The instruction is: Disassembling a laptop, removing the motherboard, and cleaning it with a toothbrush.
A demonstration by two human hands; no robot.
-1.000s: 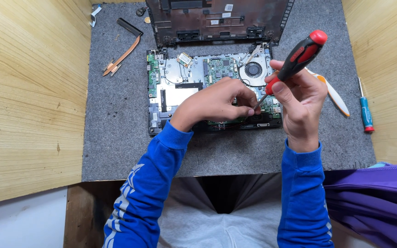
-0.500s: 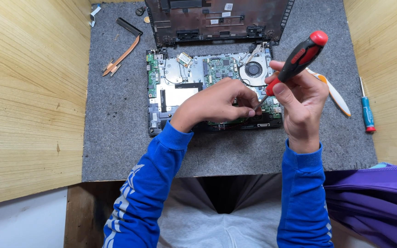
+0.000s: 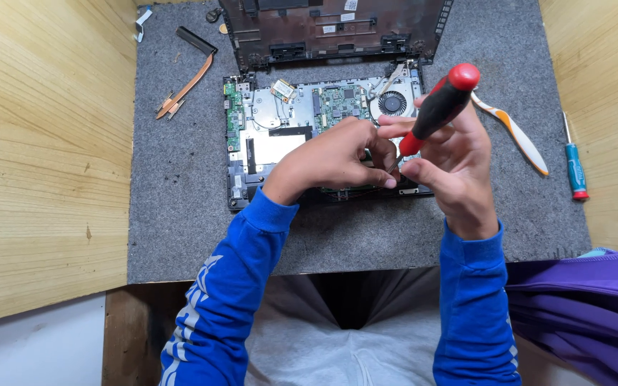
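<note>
An opened laptop base [image 3: 273, 136] lies on a grey felt mat [image 3: 180, 214], showing its green circuit board [image 3: 337, 104] and round fan [image 3: 393, 104]. My right hand [image 3: 452, 161] grips a red-and-black screwdriver [image 3: 438, 107], tilted, its tip pointing down into the laptop's lower right part. My left hand [image 3: 337, 157] rests over the laptop's middle, fingers curled and pinched close to the screwdriver tip; I cannot tell whether it holds anything. Both sleeves are blue.
The removed dark laptop cover [image 3: 330, 28] lies at the mat's far edge. A copper heat pipe [image 3: 184, 89] sits at the far left. A white-and-orange pry tool [image 3: 516, 136] and a small blue screwdriver [image 3: 576, 168] lie at the right. Wooden panels flank the mat; purple cloth [image 3: 595, 307] at lower right.
</note>
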